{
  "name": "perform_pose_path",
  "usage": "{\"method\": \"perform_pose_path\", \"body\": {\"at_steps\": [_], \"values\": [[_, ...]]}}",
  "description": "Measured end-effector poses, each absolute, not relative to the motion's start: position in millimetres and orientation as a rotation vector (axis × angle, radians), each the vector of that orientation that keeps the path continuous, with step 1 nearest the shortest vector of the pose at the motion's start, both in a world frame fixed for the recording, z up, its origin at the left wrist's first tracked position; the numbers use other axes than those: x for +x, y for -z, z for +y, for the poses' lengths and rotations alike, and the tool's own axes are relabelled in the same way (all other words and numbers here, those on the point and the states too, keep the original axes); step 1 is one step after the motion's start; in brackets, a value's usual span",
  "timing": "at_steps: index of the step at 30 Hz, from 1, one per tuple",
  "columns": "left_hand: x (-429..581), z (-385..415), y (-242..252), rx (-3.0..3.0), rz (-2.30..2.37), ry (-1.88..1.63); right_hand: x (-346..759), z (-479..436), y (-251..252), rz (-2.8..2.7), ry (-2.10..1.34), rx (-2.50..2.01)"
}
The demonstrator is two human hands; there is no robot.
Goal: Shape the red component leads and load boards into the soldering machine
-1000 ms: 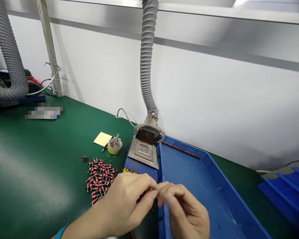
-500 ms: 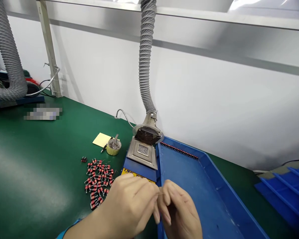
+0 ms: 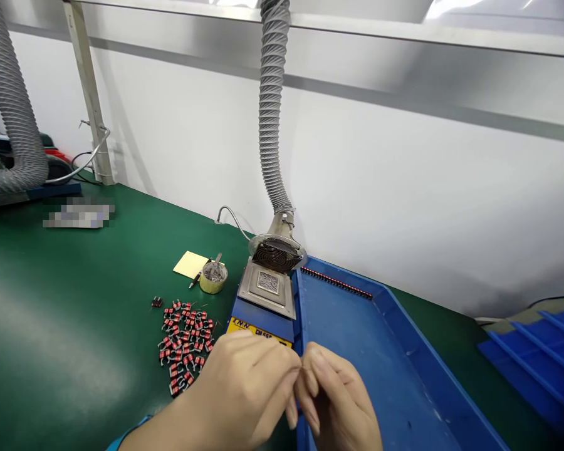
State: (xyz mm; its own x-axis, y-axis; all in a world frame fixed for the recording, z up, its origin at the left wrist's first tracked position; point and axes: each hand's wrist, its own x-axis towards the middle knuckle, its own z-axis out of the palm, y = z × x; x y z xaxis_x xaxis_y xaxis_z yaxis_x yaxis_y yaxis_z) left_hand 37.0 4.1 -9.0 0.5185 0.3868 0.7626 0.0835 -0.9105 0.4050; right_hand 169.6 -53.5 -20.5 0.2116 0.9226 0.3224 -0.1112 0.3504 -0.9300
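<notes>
My left hand (image 3: pixel 249 388) and my right hand (image 3: pixel 336 398) meet in front of the solder pot (image 3: pixel 267 294), fingertips together. Both are closed in a pinch. Whatever lies between the fingers is hidden or too small to make out. To the left of my left hand, many small red-and-black coil components (image 3: pixel 183 341) with pale wire ends lie scattered on the green table. A small dark group of parts (image 3: pixel 156 302) sits just beyond them. Under my right hand is the left edge of a blue tray (image 3: pixel 348 332); a row of red-and-black components (image 3: pixel 336 282) lines its far side.
A round fume-extraction hood (image 3: pixel 278 250) on a grey flexible duct (image 3: pixel 272 119) hangs over the pot. Left of it stand a yellowish tub (image 3: pixel 213 277), a pen (image 3: pixel 198 275) and a yellow paper (image 3: pixel 189 264). Ribbed blue plastic (image 3: pixel 540 351) lies at the right.
My hands stay nearly in place, with the right fingers shifting slightly and closing up against the left. The view has moved a little.
</notes>
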Motion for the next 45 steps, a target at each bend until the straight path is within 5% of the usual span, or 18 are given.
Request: {"method": "perform_pose_path", "body": {"at_steps": [7,18,29,45], "values": [[28,2,-2,1.857,0.439,-0.887,178,-57,12,-1.385,-0.483,-0.968],[28,9,-1,1.745,0.454,-0.797,183,-58,13,-0.955,-0.383,-0.993],[39,14,12,1.317,0.301,-0.949,153,-37,35,-0.761,-1.18,-0.741],[40,29,5,0.736,0.427,-1.097,137,-32,45,-0.629,-0.953,-0.962]]}}
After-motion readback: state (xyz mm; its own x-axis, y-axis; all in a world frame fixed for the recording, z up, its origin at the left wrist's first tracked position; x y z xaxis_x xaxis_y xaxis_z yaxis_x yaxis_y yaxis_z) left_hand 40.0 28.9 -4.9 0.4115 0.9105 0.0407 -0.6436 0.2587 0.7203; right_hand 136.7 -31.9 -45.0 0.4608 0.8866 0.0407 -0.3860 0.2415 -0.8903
